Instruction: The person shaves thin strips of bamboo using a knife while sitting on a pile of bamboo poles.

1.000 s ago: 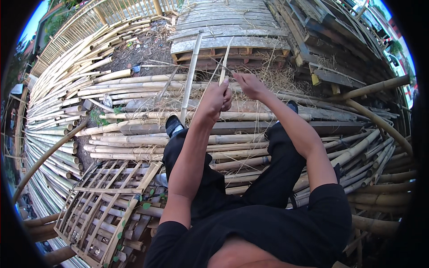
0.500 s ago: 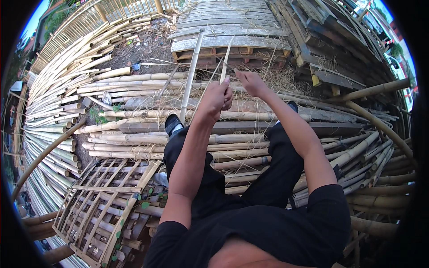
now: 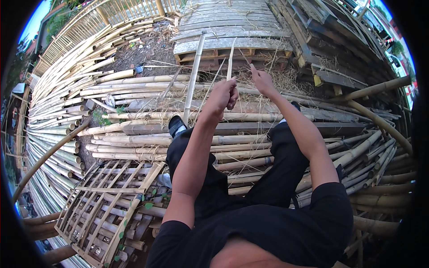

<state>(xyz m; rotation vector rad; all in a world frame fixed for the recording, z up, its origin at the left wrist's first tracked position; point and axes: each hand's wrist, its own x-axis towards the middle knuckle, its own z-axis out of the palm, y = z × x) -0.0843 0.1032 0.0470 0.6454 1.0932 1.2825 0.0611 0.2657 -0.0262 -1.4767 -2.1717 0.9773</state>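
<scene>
My left hand [image 3: 222, 97] is closed around a slender, pale bamboo strip [image 3: 230, 60], which points away from me and tapers at its far end. To its right, my right hand [image 3: 264, 83] is closed on a knife [image 3: 244, 56] with a narrow dark blade, angled up and to the left. The blade stands apart from the strip; its handle is hidden in my fist. Left of my hands, a wider split bamboo slat [image 3: 193, 78] leans from near my left foot to the pallet's edge.
A wooden pallet stack [image 3: 232, 43] stands ahead, with more pallets [image 3: 339, 53] at right. Bamboo poles [image 3: 147, 139] lie crosswise beneath my legs. Cut poles [image 3: 53, 134] are piled at left, near a bamboo lattice [image 3: 100, 203]. Dry shavings [image 3: 286, 73] litter the ground.
My right hand has moved slightly right, and the knife has come away from the strip and now points upward. My left hand has shifted a little right, keeping its hold on the strip.
</scene>
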